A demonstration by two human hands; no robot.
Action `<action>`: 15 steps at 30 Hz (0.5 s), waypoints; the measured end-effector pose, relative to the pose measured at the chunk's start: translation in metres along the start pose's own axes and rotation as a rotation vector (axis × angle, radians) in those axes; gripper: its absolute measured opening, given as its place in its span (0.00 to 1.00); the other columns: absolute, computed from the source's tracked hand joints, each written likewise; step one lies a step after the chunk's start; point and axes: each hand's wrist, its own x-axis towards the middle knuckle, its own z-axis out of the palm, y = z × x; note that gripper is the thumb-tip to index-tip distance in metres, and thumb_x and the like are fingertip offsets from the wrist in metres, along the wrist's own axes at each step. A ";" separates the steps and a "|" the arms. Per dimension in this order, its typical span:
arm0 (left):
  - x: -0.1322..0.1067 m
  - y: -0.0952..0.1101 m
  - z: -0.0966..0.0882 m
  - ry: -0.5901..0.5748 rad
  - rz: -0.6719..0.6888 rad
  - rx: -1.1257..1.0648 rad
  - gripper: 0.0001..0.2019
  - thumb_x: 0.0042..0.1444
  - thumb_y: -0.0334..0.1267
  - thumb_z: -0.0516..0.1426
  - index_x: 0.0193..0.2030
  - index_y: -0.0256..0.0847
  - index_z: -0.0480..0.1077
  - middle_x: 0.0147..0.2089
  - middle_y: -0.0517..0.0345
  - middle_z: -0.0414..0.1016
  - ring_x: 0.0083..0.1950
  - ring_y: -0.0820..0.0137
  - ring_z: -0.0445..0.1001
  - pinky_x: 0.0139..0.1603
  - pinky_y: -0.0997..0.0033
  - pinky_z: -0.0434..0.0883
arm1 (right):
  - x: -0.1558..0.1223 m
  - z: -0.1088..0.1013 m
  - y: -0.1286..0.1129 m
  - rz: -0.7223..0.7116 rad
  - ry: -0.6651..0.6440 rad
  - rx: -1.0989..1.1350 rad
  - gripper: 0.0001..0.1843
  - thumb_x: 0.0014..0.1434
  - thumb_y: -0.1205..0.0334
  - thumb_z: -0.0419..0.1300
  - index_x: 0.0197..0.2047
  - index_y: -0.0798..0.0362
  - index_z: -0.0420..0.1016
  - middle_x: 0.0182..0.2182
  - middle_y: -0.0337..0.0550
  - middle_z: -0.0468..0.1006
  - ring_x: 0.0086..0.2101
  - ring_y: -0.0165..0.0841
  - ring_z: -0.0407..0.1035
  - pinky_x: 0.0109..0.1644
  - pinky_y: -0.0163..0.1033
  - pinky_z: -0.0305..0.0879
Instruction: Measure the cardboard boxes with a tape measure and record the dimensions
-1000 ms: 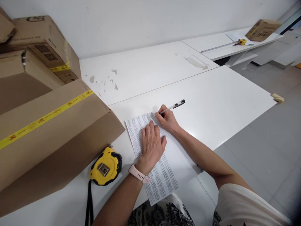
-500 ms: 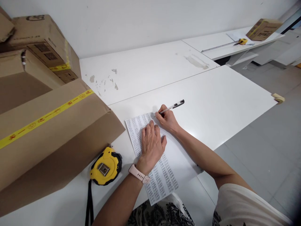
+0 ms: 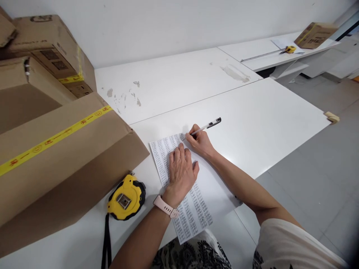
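A sheet of paper (image 3: 193, 213) covered in columns of small writing lies slanted on the white table in front of me. My left hand (image 3: 181, 168) rests flat on its middle, fingers extended and thumb apart, hiding part of the columns. At the sheet's top right corner, my right hand (image 3: 198, 140) grips a pen (image 3: 209, 124) with a clear barrel and black end. The pen leans up and to the right; its tip is hidden by my fingers. Left of my left wrist lies a yellow and black tape measure (image 3: 126, 198) with a black strap.
Cardboard boxes with yellow tape crowd the left, the nearest box (image 3: 67, 149) reaching close to the paper. Farther right, another tape measure (image 3: 289, 49) with its blade out lies beside a small carton (image 3: 316, 35). The table corner (image 3: 331, 117) has a tan guard.
The pen's upper end has tipped very slightly to the right. My left hand and the paper have stayed in place.
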 end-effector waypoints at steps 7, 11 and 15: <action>0.000 0.000 0.002 0.003 0.007 0.001 0.24 0.67 0.43 0.52 0.61 0.23 0.67 0.69 0.28 0.66 0.65 0.46 0.67 0.64 0.46 0.65 | 0.000 0.000 0.001 -0.001 0.018 -0.009 0.11 0.57 0.62 0.58 0.28 0.48 0.58 0.18 0.28 0.57 0.21 0.26 0.52 0.27 0.36 0.49; 0.000 0.000 0.002 0.002 0.007 -0.004 0.25 0.67 0.42 0.53 0.61 0.22 0.67 0.68 0.27 0.66 0.65 0.46 0.67 0.64 0.46 0.64 | 0.000 0.000 0.002 -0.006 0.006 0.002 0.11 0.56 0.62 0.58 0.28 0.48 0.58 0.18 0.28 0.57 0.22 0.26 0.52 0.27 0.36 0.50; 0.000 0.000 0.002 -0.001 0.003 -0.018 0.24 0.66 0.42 0.53 0.61 0.22 0.67 0.68 0.27 0.66 0.66 0.45 0.66 0.64 0.45 0.64 | 0.000 0.000 0.001 -0.002 0.004 0.013 0.11 0.56 0.62 0.58 0.28 0.48 0.58 0.18 0.28 0.57 0.22 0.26 0.52 0.27 0.36 0.50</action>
